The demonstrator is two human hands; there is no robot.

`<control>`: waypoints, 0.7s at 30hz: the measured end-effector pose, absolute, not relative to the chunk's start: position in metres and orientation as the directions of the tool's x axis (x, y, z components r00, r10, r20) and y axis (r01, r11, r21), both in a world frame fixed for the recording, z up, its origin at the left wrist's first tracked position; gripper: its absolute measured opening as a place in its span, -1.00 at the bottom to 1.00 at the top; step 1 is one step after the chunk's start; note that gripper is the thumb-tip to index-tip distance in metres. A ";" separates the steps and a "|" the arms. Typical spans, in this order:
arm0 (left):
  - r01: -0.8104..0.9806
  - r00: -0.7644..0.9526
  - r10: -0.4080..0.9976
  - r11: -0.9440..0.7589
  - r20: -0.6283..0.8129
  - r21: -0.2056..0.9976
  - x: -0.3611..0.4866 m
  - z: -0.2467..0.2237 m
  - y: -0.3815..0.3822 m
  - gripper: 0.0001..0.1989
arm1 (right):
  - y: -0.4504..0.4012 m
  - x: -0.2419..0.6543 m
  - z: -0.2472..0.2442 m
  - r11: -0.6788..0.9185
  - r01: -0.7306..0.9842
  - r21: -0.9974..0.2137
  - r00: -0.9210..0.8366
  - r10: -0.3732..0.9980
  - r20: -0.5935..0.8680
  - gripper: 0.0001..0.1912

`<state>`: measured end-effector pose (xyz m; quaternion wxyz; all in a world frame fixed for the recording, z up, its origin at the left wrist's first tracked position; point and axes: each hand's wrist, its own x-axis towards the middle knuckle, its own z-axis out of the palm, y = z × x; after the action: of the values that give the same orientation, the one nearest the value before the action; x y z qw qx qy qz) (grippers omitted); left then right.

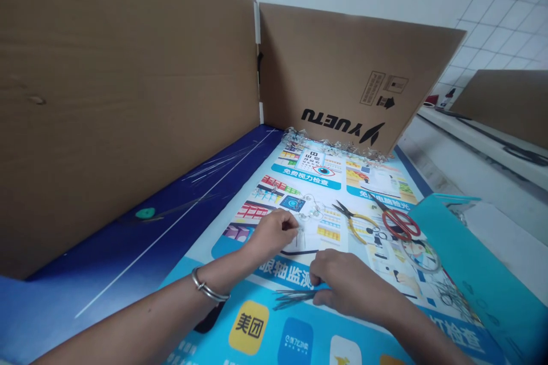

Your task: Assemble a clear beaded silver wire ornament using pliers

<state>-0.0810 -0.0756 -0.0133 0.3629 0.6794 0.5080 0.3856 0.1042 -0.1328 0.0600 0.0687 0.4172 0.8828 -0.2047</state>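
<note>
My left hand is closed in a pinch above the printed sheet, and what sits between its fingertips is too fine to make out. Just beyond it lies a loose strand of clear beads. My right hand is curled, its thumb and fingers on one end of a bundle of thin dark wires that points left. Yellow-handled pliers lie with jaws apart beyond my right hand. Beside them are red-handled scissors.
Tall cardboard panels stand at the left and back. Clear beaded pieces line the back panel's foot. At right are a coil of wire, loose wire pieces and a teal folder. A green object lies left.
</note>
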 end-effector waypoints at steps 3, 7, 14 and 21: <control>0.445 0.179 0.966 -0.251 0.189 0.859 -0.081 -0.013 -0.076 -0.91 | -0.131 0.102 0.054 0.603 0.743 -0.291 -0.669 0.685 -0.288 -0.98; 0.478 0.188 0.957 -0.286 0.221 0.830 -0.080 -0.011 -0.077 -0.88 | -0.131 0.103 0.050 0.636 0.717 -0.287 -0.697 0.658 -0.283 -0.94; 0.496 0.218 0.941 -0.335 0.258 0.801 -0.080 -0.009 -0.075 -0.87 | -0.132 0.105 0.054 0.666 0.678 -0.313 -0.735 0.618 -0.279 -0.96; 0.435 0.252 0.922 -0.378 0.293 0.817 -0.080 -0.007 -0.077 -0.90 | -0.122 0.112 0.060 0.565 0.694 -0.446 -0.711 0.634 -0.303 -0.94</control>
<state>-0.0802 -0.0772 -0.0067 0.3069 0.7292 0.4654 0.3967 0.1121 -0.1220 0.0599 0.0543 0.3760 0.8830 -0.2758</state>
